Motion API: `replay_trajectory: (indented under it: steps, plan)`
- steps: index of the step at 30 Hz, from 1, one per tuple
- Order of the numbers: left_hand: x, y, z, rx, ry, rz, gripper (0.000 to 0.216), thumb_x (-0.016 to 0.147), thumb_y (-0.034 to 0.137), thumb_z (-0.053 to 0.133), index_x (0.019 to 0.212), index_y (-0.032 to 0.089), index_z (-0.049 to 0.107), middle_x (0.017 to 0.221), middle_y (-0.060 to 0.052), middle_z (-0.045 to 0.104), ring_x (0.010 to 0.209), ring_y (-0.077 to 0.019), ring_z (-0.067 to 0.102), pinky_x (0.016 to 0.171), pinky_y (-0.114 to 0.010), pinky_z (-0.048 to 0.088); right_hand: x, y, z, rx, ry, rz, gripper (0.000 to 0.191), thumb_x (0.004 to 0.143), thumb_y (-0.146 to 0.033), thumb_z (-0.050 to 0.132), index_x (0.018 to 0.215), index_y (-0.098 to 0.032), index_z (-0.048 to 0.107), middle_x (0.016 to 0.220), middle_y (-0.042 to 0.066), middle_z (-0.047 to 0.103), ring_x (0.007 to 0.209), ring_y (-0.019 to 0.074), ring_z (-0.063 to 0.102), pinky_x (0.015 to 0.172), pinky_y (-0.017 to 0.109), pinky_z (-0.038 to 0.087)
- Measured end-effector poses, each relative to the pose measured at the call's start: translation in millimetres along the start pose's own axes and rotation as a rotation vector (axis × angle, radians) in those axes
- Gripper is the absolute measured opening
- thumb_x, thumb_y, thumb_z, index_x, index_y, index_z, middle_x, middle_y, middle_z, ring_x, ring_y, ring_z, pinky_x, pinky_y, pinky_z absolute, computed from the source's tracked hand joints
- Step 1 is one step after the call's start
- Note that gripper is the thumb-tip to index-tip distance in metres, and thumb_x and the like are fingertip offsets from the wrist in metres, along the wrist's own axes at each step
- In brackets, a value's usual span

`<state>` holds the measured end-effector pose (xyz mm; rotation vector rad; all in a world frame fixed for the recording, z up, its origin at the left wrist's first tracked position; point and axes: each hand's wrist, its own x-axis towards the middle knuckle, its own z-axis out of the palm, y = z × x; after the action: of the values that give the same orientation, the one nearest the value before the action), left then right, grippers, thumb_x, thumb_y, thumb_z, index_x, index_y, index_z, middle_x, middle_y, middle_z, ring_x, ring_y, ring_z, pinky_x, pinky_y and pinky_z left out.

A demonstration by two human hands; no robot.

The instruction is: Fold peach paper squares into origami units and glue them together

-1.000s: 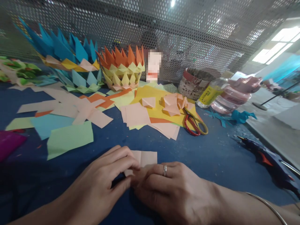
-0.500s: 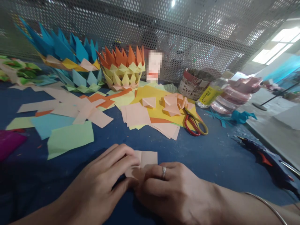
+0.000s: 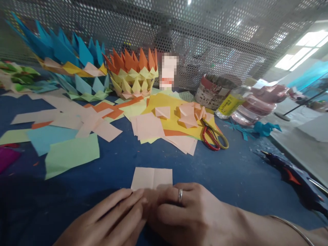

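Observation:
A small pale pink sheet of paper [image 3: 153, 176] lies on the blue table, with a crease running down its middle. My right hand [image 3: 188, 212], wearing a ring, has its curled fingers closed on the near right part of the sheet. At the near left edge, my left hand [image 3: 115, 217] presses its fingers together on the same paper. The near edge of the sheet and both thumb tips are hidden by the hands. Beyond them lies a stack of pink paper squares [image 3: 148, 126].
Red-and-yellow scissors [image 3: 214, 136] rest by folded pink pieces [image 3: 188, 114] on yellow paper. A glue gun [image 3: 294, 174] lies at the right. Paper crowns, blue [image 3: 61, 48] and orange [image 3: 133, 63], stand behind. A bottle [image 3: 229, 104] leans near a round container [image 3: 214, 92]. Green paper [image 3: 74, 153] lies left.
My left hand has slid down toward me along the sheet, uncovering its upper left part. The right hand stays nearly in place, and the view has shifted slightly.

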<state>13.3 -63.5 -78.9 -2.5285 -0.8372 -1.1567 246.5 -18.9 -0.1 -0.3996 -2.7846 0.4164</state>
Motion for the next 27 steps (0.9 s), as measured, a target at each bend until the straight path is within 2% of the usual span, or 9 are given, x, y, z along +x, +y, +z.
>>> replay_trajectory:
  steps: [3,7,11,14,19,23,27]
  plan:
    - [-12.0,0.5,0.2,0.027,-0.021,0.017,0.035,0.103,0.011,0.042,0.1,0.014,0.077,0.111,-0.008,0.079,0.14,-0.0233,0.058,0.126,-0.037,0.041,-0.5,0.3,-1.7,-0.002,-0.015,0.019,0.028,0.108,-0.009,0.043,0.098,-0.017,0.068,0.091,0.005,0.077,0.099,0.0142,0.072,0.096,0.021,0.058]
    - [-28.6,-0.6,-4.3,0.102,-0.104,0.08,0.035,0.107,0.021,0.043,0.112,0.009,0.076,0.13,-0.014,0.072,0.143,-0.0324,0.055,0.123,-0.047,0.046,-0.9,0.1,-3.9,-0.018,-0.015,-0.009,0.024,0.106,-0.009,0.049,0.096,-0.018,0.069,0.103,0.008,0.077,0.112,0.0145,0.071,0.101,0.02,0.056]
    - [-35.9,-2.7,-8.1,0.169,-0.154,0.083,0.035,0.106,0.03,0.051,0.118,0.006,0.074,0.139,-0.017,0.067,0.146,-0.0397,0.05,0.12,-0.051,0.049,-1.0,-1.1,-2.6,-0.012,-0.009,-0.036,0.025,0.106,-0.008,0.05,0.09,-0.015,0.069,0.096,0.005,0.076,0.116,0.0158,0.07,0.105,0.02,0.054]
    - [-32.5,-1.2,-7.1,0.184,-0.128,0.062,0.032,0.104,0.024,0.051,0.118,0.006,0.074,0.138,-0.017,0.069,0.146,-0.04,0.05,0.121,-0.053,0.047,-0.9,-1.7,-2.3,-0.027,-0.009,-0.05,0.024,0.105,-0.006,0.049,0.094,-0.014,0.069,0.101,0.006,0.076,0.117,0.0165,0.068,0.103,0.021,0.055]
    - [-16.2,3.0,-5.4,0.219,-0.065,-0.029,0.028,0.099,0.005,0.05,0.111,0.006,0.075,0.126,-0.015,0.074,0.152,-0.0352,0.042,0.13,-0.049,0.034,0.2,-2.3,-3.7,-0.023,-0.033,-0.05,0.031,0.103,-0.004,0.048,0.08,-0.014,0.065,0.089,0.004,0.074,0.093,0.0169,0.068,0.079,0.025,0.058]
    - [-5.0,3.0,-6.0,0.161,-0.03,-0.053,0.026,0.1,0.002,0.049,0.105,0.005,0.075,0.116,-0.015,0.073,0.157,-0.031,0.033,0.133,-0.042,0.028,0.4,-4.2,-2.0,0.0,-0.017,-0.041,0.031,0.103,-0.006,0.049,0.078,-0.014,0.063,0.082,0.002,0.069,0.082,0.0148,0.061,0.073,0.024,0.054]
    - [4.7,1.7,-7.5,0.16,-0.017,-0.022,0.03,0.1,0.0,0.044,0.1,0.005,0.074,0.108,-0.014,0.073,0.159,-0.0313,0.028,0.134,-0.042,0.025,1.0,-5.2,0.0,-0.022,0.007,-0.057,0.035,0.104,-0.006,0.044,0.075,-0.016,0.061,0.077,0.002,0.066,0.077,0.0151,0.057,0.068,0.026,0.053]
